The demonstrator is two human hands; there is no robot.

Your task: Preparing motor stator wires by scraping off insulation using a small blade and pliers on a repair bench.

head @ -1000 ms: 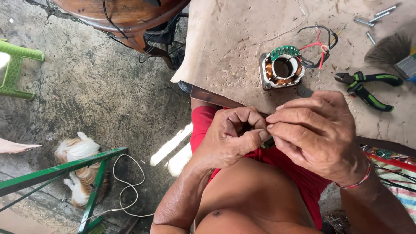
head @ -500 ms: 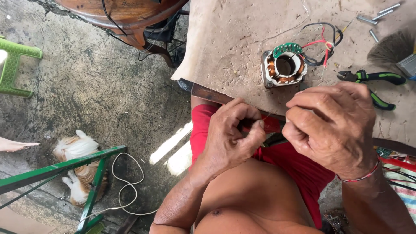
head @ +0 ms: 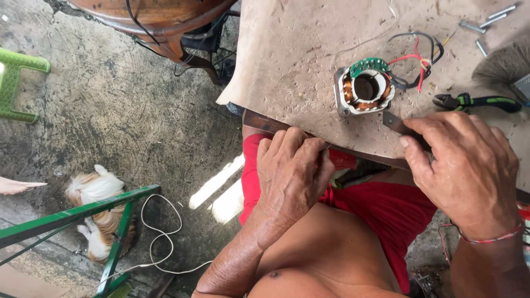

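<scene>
Head cam, looking down: motor stator [head: 364, 91] w/ copper windings & small green circuit board sat upright on worn tabletop [head: 287, 60], near its front edge, coloured leads [head: 414, 60] trailing to its right. Windings looked intact & stator untouched, so judged work on it as barely begun. Right hand [head: 464, 171], fingers curled, pinched a thin flat metal blade [head: 395, 122], tip just beside stator's lower right corner, not clearly touching. Left hand [head: 292, 171] was closed at table edge over lap, gripping something w/ a red part [head: 342, 160]; what exactly, couldn't tell. Green-handled pliers [head: 480, 102] lay right of stator; metal bolts [head: 486, 25] & brush [head: 505, 63] at far right. Below left, on concrete floor [head: 110, 110]: small dog [head: 96, 190], green frame [head: 83, 212], white cord [head: 160, 232].
</scene>
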